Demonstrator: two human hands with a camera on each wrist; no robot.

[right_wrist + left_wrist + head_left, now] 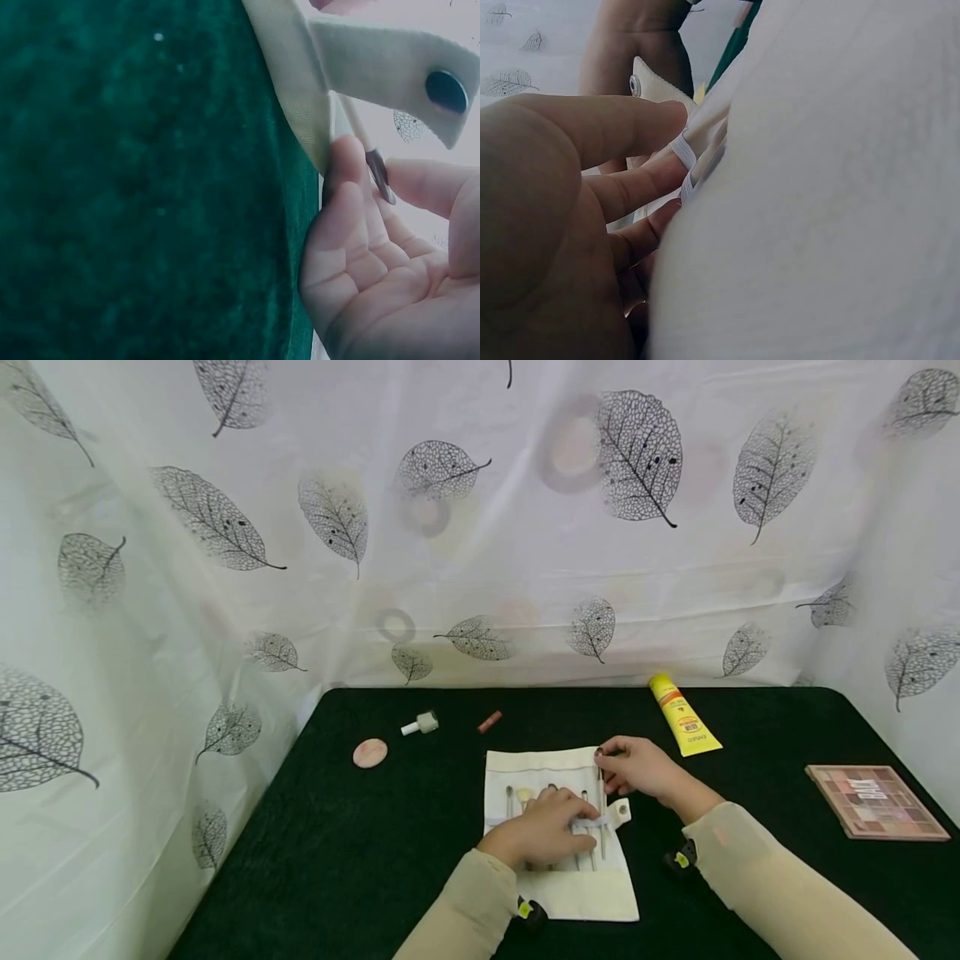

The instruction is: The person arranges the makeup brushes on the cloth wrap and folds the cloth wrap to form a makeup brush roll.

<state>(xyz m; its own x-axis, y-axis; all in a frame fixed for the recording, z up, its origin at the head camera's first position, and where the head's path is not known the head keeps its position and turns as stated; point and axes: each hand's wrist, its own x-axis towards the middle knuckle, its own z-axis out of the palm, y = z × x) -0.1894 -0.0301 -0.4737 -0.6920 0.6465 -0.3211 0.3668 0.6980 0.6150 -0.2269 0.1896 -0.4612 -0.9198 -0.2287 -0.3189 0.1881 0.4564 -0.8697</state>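
Observation:
A cream brush roll lies unfolded on the dark green cloth, with several makeup brushes in a row across it. My left hand rests over the middle of the roll, fingers spread. In the left wrist view, its thumb and forefinger are at the white elastic band, with a gap between their tips. At the roll's right edge, my right hand pinches a slim makeup brush near its dark upper end. The brush's pale handle runs down along the roll. A snap tab sticks out just below this hand.
Behind the roll lie a yellow tube, a small reddish-brown tube and a nail polish bottle. A round pink puff is at the left. An eyeshadow palette lies far right. Leaf-print curtains enclose the table.

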